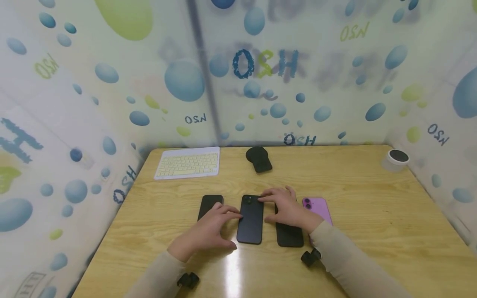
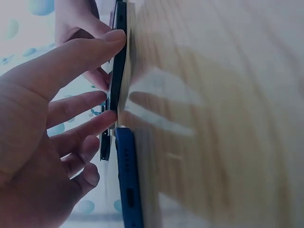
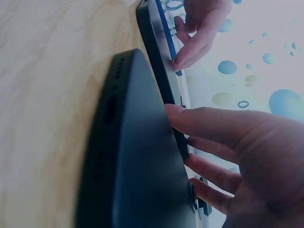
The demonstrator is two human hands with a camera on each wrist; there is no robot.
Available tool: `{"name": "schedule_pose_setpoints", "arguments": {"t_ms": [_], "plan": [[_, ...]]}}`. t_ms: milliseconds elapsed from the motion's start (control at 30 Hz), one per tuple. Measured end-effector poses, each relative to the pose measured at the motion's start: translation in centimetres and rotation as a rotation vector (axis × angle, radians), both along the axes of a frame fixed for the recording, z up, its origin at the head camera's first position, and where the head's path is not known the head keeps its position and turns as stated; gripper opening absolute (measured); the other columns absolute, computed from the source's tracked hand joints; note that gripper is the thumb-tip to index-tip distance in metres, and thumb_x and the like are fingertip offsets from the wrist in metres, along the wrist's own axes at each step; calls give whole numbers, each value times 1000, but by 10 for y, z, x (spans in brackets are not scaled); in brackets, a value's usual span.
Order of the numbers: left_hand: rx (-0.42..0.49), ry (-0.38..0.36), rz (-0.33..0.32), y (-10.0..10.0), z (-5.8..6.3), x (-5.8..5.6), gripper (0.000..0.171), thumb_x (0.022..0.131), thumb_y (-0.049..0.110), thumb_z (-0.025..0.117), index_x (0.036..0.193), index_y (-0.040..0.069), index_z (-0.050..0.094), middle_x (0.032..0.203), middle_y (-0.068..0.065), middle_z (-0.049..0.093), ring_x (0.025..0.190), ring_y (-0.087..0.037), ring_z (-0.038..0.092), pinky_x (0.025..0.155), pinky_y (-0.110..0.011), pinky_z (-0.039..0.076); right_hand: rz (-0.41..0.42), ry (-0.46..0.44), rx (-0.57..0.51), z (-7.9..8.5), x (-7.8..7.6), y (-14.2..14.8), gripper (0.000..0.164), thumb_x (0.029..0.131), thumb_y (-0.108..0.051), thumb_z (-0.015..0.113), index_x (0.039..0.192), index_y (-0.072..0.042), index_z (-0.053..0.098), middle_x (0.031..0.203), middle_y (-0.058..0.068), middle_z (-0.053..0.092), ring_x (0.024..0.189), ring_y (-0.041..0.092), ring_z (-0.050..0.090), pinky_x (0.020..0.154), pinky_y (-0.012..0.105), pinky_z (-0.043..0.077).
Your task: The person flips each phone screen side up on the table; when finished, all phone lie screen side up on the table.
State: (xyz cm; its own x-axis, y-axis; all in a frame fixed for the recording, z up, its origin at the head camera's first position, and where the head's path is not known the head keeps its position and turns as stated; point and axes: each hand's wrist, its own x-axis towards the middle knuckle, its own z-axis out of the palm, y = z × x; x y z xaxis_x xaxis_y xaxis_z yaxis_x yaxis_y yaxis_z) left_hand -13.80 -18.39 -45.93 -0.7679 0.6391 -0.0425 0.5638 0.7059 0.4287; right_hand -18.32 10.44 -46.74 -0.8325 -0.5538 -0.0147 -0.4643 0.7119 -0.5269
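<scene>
1. Mid phone (image 1: 250, 223) — dark, back up, camera at its far end — is lying flat on the wooden bench (image 1: 372, 227), btwn the two hands.
2. L hand (image 1: 208, 231) is spreading wide, thumb well apart from the fingers; fingertips are touching the mid phone's L edge. Thumb tip is pointing at its near L corner; can't tell for sure if that's contact. Nothing's being gripped.
3. R hand (image 1: 285, 207) is also spreading, fingers reaching to the far R corner of the mid phone & touching there. Thumb is resting just beside the R edge, contact unclear. No grip on anything here either.
4. L phone (image 1: 208, 205), dark, is lying just L of the mid one, its near part being hidden by the L hand.
5. Black phone (image 1: 290, 236) is lying R of the mid one, w/ its far part under the R hand in the head view.
6. Purple phone (image 1: 318, 205) is lying next to that, lenses showing at its far L corner, near end mostly being covered by the R arm.
7. Back of bench: white keyboard (image 1: 188, 163) is sitting L, a black item (image 1: 261, 159) mid, & a white pot w/ black top (image 1: 396, 160) far R.
</scene>
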Motion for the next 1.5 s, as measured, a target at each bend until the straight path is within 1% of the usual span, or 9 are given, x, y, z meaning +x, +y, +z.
{"name": "schedule_pose_setpoints", "arguments": {"t_ms": [233,467,567,767,900,1000,1067,1267,1500], "plan": [[-14,0,27,8,1,-1,82,70,47,93,140,14,64,140,1,60,113,-16,43,97,-36,47,-28,-18,-55,-4,0,0,61,79,-30,91,135,-13,70,144,6,60,139,33,48,118,72,8],[-28,19,63,16,3,-2,77,69,44,92,136,13,68,138,-2,61,113,-18,44,97,-38,48,-53,-34,-98,-6,0,-1,61,77,-25,92,133,-11,71,143,7,62,138,31,51,118,71,11],[-47,33,65,18,4,-3,77,69,44,92,135,13,68,138,-2,62,113,-18,45,97,-38,48,-59,-44,-116,-7,0,-1,59,78,-23,91,133,-11,72,142,6,62,138,32,50,117,72,14],[-66,32,68,19,4,-3,78,69,44,92,136,12,67,139,-2,61,113,-19,45,97,-37,48,-81,-63,-157,-8,1,-2,54,79,-17,89,131,-13,73,140,7,62,136,35,52,113,70,24],[-67,37,80,14,3,-2,80,67,44,92,136,12,67,138,-3,62,112,-18,45,96,-37,49,-92,-49,-193,-10,-1,-8,51,80,-13,88,128,-14,75,136,7,65,131,34,56,111,63,36],[-62,35,81,11,2,-1,80,67,44,92,136,12,67,138,-2,62,111,-17,44,94,-36,49,-101,-31,-234,-12,-2,-11,49,79,-12,89,126,-14,76,133,6,66,128,33,59,107,57,45],[-55,36,74,10,2,-1,80,67,44,92,136,12,67,139,-2,62,111,-17,44,94,-36,49,-112,-18,-255,-12,-1,-11,50,78,-12,90,126,-13,76,133,6,67,128,33,60,105,56,47],[-43,31,59,12,2,-2,82,68,46,91,139,15,64,142,-2,60,112,-17,44,95,-37,48,-125,26,-281,-8,1,-9,53,76,-15,92,127,-13,75,136,5,68,131,34,59,109,57,45],[-7,13,60,16,2,-1,86,72,52,90,144,17,60,148,-4,57,119,-20,46,100,-42,48,-134,68,-325,-4,8,-8,57,77,-16,91,131,-16,73,140,4,66,133,34,57,112,62,39]]}}
